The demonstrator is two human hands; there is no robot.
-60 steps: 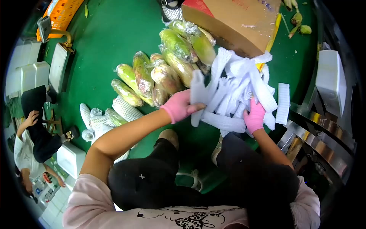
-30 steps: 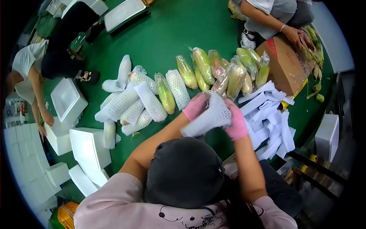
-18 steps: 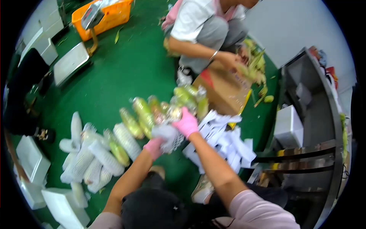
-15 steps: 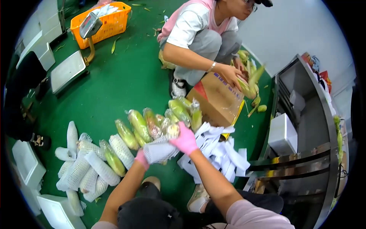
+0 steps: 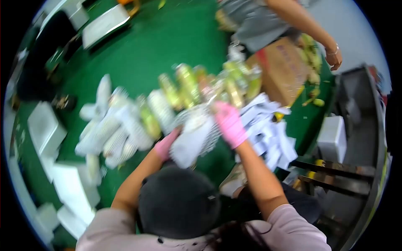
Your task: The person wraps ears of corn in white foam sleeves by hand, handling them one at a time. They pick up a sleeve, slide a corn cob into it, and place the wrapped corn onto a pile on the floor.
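Note:
Between my pink-gloved hands is a white foam net sleeve (image 5: 190,138) with something pale in its upper end. My left hand (image 5: 168,144) grips the sleeve's left side. At its upper right, my right hand (image 5: 228,119) is closed round the sleeve's end, its fingertips blurred. Just beyond lie several corn cobs in clear film (image 5: 187,83) in a row on the green floor. Left of my hands is a pile of net-sleeved cobs (image 5: 119,125). White strips (image 5: 268,134) lie heaped to the right of my right hand.
A cardboard box (image 5: 282,69) stands at the upper right, with loose corn (image 5: 310,62) beside it and a crouching co-worker (image 5: 257,23) behind. A platform scale (image 5: 106,26) is at the upper left. White foam boxes (image 5: 46,125) stand left; a metal rack (image 5: 364,125) stands right.
The view has shifted, so the floor items appear further right and higher. The net sleeve in my hands is spread wider. The co-worker's arm now reaches out past the loose corn.

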